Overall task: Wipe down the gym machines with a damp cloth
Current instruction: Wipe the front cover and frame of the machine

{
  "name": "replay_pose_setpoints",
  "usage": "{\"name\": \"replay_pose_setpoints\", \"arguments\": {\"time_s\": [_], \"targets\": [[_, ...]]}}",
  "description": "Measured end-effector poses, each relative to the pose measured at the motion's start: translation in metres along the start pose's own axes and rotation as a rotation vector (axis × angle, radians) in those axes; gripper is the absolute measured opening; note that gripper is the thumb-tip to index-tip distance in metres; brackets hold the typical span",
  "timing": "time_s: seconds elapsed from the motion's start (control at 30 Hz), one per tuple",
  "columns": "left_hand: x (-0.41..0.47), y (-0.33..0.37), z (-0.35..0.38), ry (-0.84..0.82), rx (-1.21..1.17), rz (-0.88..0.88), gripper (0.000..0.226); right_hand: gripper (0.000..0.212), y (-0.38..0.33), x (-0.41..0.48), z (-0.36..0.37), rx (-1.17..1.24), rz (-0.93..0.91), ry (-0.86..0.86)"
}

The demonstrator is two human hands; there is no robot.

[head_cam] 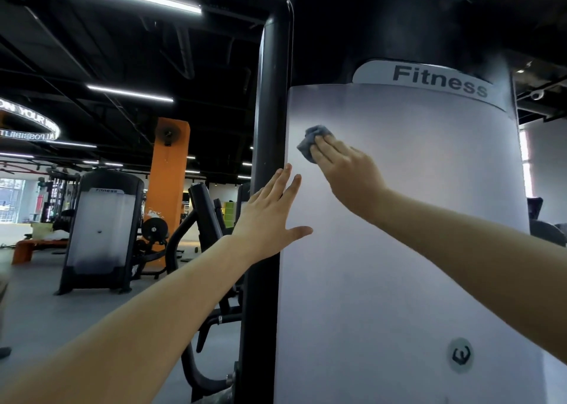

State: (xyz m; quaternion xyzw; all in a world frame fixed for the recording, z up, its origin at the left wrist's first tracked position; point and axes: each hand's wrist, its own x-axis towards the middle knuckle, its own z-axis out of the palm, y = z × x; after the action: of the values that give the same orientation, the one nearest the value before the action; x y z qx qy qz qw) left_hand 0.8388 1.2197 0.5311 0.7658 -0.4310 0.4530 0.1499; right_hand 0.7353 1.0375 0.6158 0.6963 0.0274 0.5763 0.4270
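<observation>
We face the tall white curved plastic shroud (399,250) of a gym machine, which has a grey "Fitness" label (438,81) at its top. A black round steel post (270,112) runs along its left edge. Our left hand (270,216) lies flat where the post meets the shroud, fingers straight and spread, holding nothing. Our right hand (349,170), higher up, presses a small crumpled blue-grey cloth (313,141) against the upper left of the shroud with straight fingers.
</observation>
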Motion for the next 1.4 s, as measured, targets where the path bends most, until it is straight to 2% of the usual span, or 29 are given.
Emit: {"name": "replay_pose_setpoints", "arguments": {"time_s": [0.13, 0.27, 0.4, 0.57, 0.7, 0.8, 0.87, 0.93, 1.1, 1.27, 1.4], "targets": [[-0.002, -0.001, 0.001, 0.001, 0.004, 0.008, 0.109, 0.043, 0.014, 0.017, -0.01, -0.126, -0.07, -0.018], [-0.004, 0.0, 0.001, -0.001, -0.01, 0.011, 0.108, 0.048, 0.025, 0.063, -0.033, -0.113, 0.146, -0.152], [-0.009, 0.003, 0.002, -0.009, 0.007, 0.005, 0.108, 0.048, 0.015, 0.061, -0.028, 0.038, 0.267, -0.148], [-0.023, 0.006, 0.004, -0.033, 0.037, -0.004, 0.107, 0.048, -0.024, -0.012, -0.009, 0.074, 0.097, 0.025], [-0.033, 0.01, 0.011, -0.048, 0.04, -0.022, 0.11, 0.049, -0.046, -0.058, 0.001, 0.054, -0.045, 0.029], [-0.041, 0.011, 0.015, -0.069, 0.046, -0.014, 0.113, 0.052, -0.022, -0.048, -0.004, -0.012, -0.173, 0.021], [-0.046, 0.011, 0.017, -0.062, 0.036, -0.001, 0.113, 0.052, -0.002, -0.026, -0.011, -0.003, -0.147, -0.001], [-0.05, 0.01, 0.02, -0.056, 0.029, 0.011, 0.111, 0.052, 0.008, -0.004, -0.018, 0.039, -0.014, -0.029], [-0.061, 0.014, 0.03, -0.039, 0.027, 0.004, 0.11, 0.053, -0.024, -0.016, -0.013, 0.149, 0.193, 0.005], [-0.075, 0.018, 0.04, -0.04, 0.022, 0.004, 0.116, 0.054, -0.067, -0.087, -0.004, 0.19, 0.113, 0.084], [-0.095, 0.021, 0.052, -0.048, 0.016, 0.022, 0.119, 0.058, -0.085, -0.14, 0.004, 0.201, -0.048, 0.04]]}}
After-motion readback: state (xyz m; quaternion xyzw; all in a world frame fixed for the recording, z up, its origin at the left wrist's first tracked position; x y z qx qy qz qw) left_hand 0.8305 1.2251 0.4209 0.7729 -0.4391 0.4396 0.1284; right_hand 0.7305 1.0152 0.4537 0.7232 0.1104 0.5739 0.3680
